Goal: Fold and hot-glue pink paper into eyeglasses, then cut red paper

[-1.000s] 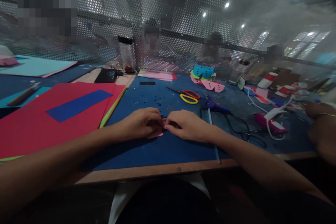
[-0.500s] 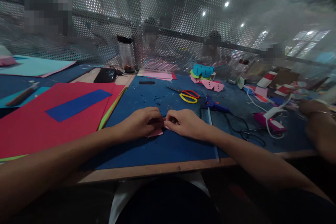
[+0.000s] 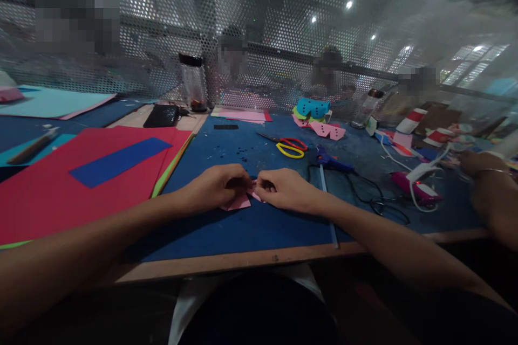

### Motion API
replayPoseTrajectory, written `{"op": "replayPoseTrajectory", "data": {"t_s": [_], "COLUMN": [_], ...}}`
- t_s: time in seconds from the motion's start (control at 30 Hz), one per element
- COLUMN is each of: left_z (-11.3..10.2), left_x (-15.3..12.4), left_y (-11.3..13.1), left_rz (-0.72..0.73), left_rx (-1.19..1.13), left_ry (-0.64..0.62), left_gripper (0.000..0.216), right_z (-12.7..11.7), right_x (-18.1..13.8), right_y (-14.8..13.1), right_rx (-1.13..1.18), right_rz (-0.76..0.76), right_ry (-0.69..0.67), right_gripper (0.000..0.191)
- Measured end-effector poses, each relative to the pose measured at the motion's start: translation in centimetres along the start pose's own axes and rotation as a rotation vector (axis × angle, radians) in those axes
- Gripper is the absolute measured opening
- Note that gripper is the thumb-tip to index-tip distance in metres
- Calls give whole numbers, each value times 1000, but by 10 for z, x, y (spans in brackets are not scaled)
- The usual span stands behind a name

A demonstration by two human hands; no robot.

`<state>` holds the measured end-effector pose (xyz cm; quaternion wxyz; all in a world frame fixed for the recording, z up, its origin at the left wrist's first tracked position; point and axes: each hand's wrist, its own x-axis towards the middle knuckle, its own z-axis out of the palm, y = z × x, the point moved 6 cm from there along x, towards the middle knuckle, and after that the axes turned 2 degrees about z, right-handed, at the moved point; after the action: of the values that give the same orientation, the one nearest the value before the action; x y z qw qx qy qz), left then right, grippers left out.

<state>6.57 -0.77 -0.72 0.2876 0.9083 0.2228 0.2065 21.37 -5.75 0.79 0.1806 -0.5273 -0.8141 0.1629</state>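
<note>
A small piece of pink paper (image 3: 238,203) lies on the blue tabletop (image 3: 259,232), partly covered by my hands. My left hand (image 3: 224,186) has its fingers curled down onto the left part of the paper. My right hand (image 3: 281,187) pinches the paper's right end between thumb and fingers. The paper looks bent or folded between the two hands; its exact shape is hidden. Scissors (image 3: 290,147) with red and yellow handles lie beyond my hands. To the right rests a blue glue gun (image 3: 334,161) with a clear glue stick (image 3: 324,178) sticking out toward me.
On the left are red sheets (image 3: 121,199) with a blue strip (image 3: 121,160). Cut paper pieces (image 3: 313,109) with punched holes stand at the back. A bottle (image 3: 193,83) stands by the perforated screen (image 3: 267,27). A co-worker's hand (image 3: 481,164) and a magenta glue gun (image 3: 415,187) are at right.
My left hand's fingers have lifted and loosened slightly, so more pink paper shows between my hands. My right hand has barely moved, still pinching.
</note>
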Motion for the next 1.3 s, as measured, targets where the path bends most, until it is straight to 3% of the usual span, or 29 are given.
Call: {"op": "replayPoseTrajectory", "data": {"t_s": [1.3], "left_z": [2], "left_x": [3], "left_y": [-3], "left_rz": [-34], "left_rx": [-20], "left_ry": [40], "left_gripper": [18], "right_z": [3], "right_x": [-1], "right_y": [-3], "right_rx": [-19], "right_rz": [-24], "right_ry": [-43], "right_gripper": [10]}}
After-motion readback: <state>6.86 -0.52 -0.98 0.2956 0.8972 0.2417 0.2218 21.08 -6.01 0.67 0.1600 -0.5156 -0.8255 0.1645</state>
